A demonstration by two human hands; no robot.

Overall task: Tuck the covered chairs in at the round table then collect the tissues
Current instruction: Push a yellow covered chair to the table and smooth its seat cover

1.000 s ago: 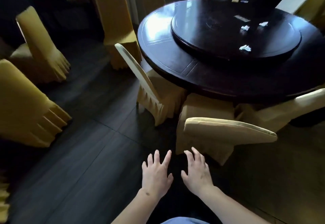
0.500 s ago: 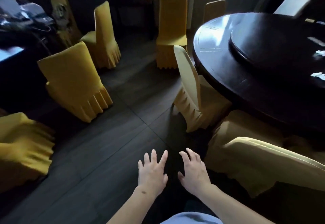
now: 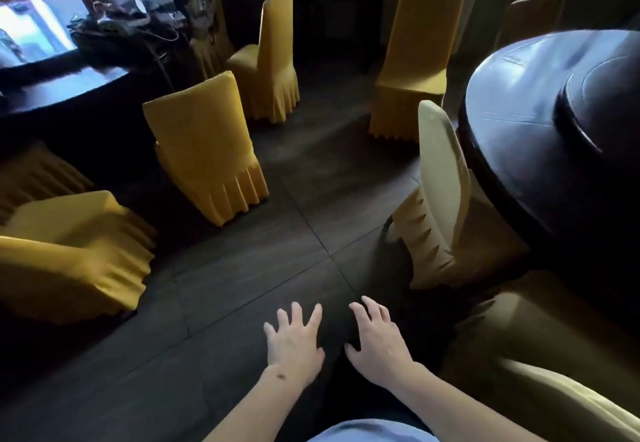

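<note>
Head view shows both of your hands held out low in the frame with nothing in them: your left hand (image 3: 294,341) has its fingers spread and straight, and your right hand (image 3: 377,344), just beside it, has its fingers spread and slightly bent, both over the dark floor (image 3: 242,285). At the right edge of the frame the round tabletop (image 3: 512,102) curves in, dark and glossy, with a raised turntable (image 3: 602,109) on it. One pale covered chair (image 3: 440,199) stands tucked against its rim at right of centre, and another covered chair (image 3: 540,348) sits at lower right. Yellow covered chairs stand apart from the table: one at centre left (image 3: 204,150), one behind it (image 3: 273,57), one at upper centre-right (image 3: 419,53). You cannot see any tissues from this angle.
</note>
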